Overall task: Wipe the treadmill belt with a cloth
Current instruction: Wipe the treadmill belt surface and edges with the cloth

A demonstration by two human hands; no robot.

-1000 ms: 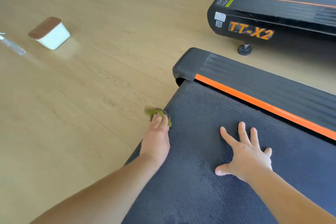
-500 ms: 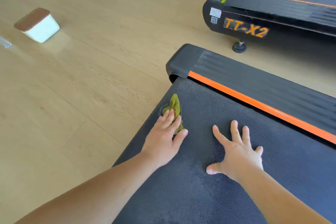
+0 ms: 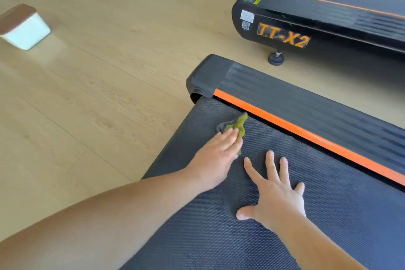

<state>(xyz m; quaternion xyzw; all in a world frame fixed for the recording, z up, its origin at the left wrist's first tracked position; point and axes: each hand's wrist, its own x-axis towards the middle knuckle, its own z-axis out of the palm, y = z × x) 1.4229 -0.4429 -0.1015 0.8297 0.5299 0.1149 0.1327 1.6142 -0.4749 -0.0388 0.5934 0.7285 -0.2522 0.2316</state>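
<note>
A pale wooden floor (image 3: 87,116) fills the left of the view. On it sits the treadmill, whose dark, pebbled belt (image 3: 328,215) runs from the lower right up to its far end. A second treadmill (image 3: 328,17), marked TT-X2 in orange, stands well apart beyond it. Along the belt's right edge lies a ribbed black side rail (image 3: 306,103) with an orange stripe (image 3: 306,136).

The belt could probably creep under a hard push, since both hands lean on it. That would pull the stroke off line and leave patches unwiped. The seam where belt meets rail is the other likely trouble. A loose end of cloth dragged along it could snag or tuck under the rail.

A white box (image 3: 24,28) with a brown lid rests far off on the floor at the left.

The right hand (image 3: 278,199) lies flat on the belt, its fingers (image 3: 269,164) spread wide and holding nothing, as if bracing. The left hand (image 3: 214,160) reaches across just beside it, its fingers (image 3: 225,138) straight, close together and pressing down.

The small green cloth (image 3: 237,126) is on the belt near the far right corner, bunched into a narrow strip. Part of it is pinned under the left fingertips and the rest sticks out ahead of them. Its tip is almost touching the orange stripe. A bit of green also shows beside the left thumb. Nothing pinches the cloth, so a quick stroke could let it slide out. The bare fingers would then rub the rough belt.
</note>
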